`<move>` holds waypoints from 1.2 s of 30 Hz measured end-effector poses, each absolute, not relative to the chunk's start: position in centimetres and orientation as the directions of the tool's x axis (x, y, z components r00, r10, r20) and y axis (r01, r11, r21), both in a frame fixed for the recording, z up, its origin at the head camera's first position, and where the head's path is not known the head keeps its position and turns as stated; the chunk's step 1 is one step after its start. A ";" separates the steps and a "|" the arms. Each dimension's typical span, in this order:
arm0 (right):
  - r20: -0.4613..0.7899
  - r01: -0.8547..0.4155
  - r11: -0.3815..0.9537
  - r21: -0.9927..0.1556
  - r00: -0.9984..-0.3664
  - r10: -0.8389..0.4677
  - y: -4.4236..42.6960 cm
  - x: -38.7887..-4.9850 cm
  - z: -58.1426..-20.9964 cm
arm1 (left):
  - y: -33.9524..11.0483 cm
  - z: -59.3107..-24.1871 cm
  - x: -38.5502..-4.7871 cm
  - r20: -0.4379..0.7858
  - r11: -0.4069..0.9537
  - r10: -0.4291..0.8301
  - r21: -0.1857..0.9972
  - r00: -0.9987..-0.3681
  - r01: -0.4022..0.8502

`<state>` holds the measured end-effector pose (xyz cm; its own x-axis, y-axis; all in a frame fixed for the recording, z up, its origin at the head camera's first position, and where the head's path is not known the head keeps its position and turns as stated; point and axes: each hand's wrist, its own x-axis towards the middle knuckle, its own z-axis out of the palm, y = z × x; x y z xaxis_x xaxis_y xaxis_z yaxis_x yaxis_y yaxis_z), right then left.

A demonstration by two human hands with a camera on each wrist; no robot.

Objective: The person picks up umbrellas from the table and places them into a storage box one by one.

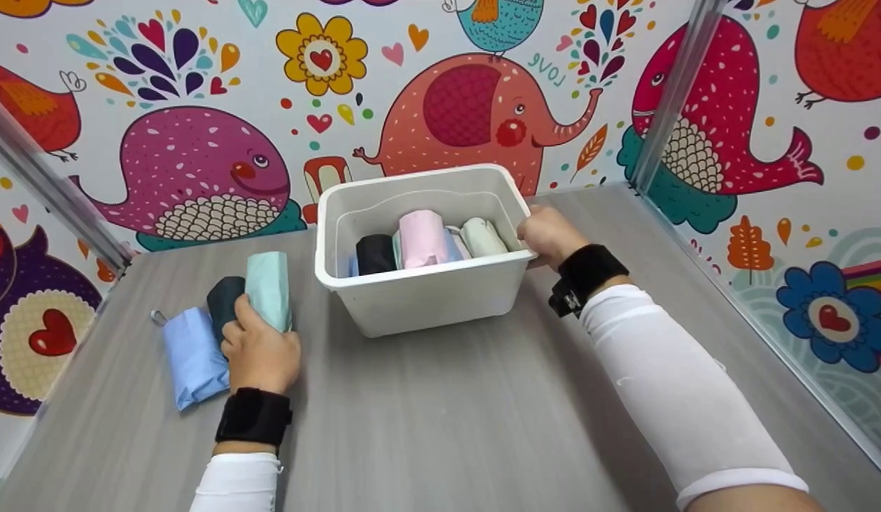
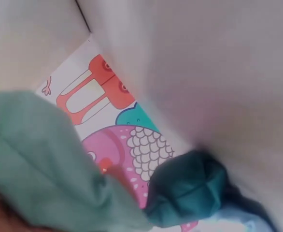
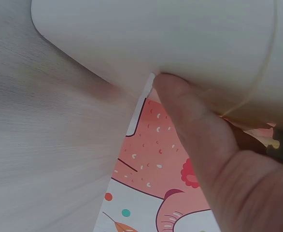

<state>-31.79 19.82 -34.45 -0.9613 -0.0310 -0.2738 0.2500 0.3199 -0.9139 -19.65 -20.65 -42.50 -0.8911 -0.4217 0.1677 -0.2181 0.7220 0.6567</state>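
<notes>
In the head view, my left hand [image 1: 262, 352] grips a mint-green wrapped bundle [image 1: 268, 284], fingers and thumb around its lower part. It is held upright left of a white plastic bin [image 1: 429, 302]. Beside it are a dark teal bundle [image 1: 225, 302] and a light blue bundle [image 1: 195, 355] with a small grey loop. My right hand [image 1: 552, 235] grips the bin's right rim. In the left wrist view, the mint-green bundle [image 2: 40, 159] fills the lower left. The right wrist view shows a right-hand finger [image 3: 194, 116] against the bin [image 3: 156, 38].
Inside the bin stand a black bundle [image 1: 375, 254], a pink bundle [image 1: 422, 238], a pale green bundle [image 1: 483, 238] and others partly hidden. A grey wood-grain table [image 1: 440, 427] lies beneath. Cartoon-printed walls [image 1: 326, 142] enclose the back and sides.
</notes>
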 end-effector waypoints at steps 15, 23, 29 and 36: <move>-0.267 0.246 0.332 -0.911 -0.964 -0.018 19.8 -31.7 -34.4 | -20.1 -41.7 -20.0 0.469 0.657 -0.471 0.751 -0.747 0.057; -0.270 0.243 0.342 -0.908 -0.962 -0.034 19.8 -31.6 -34.3 | -19.5 -40.8 -20.0 0.500 0.658 -0.433 0.744 -0.750 0.117; -0.272 0.248 0.338 -0.908 -0.962 -0.024 19.8 -31.8 -34.4 | -18.2 -39.3 -20.2 0.478 0.619 -0.390 0.769 -0.787 0.160; -0.260 0.239 0.352 -0.905 -0.966 -0.013 20.0 -31.8 -34.5 | -16.2 -37.1 -20.8 0.493 0.551 -0.318 0.791 -0.810 0.266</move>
<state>-31.84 19.96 -34.51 -0.9655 -0.0128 -0.2600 0.2390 0.3525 -0.9048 -20.83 -16.22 -37.08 -0.8095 -0.3182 0.4934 0.2656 0.5509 0.7912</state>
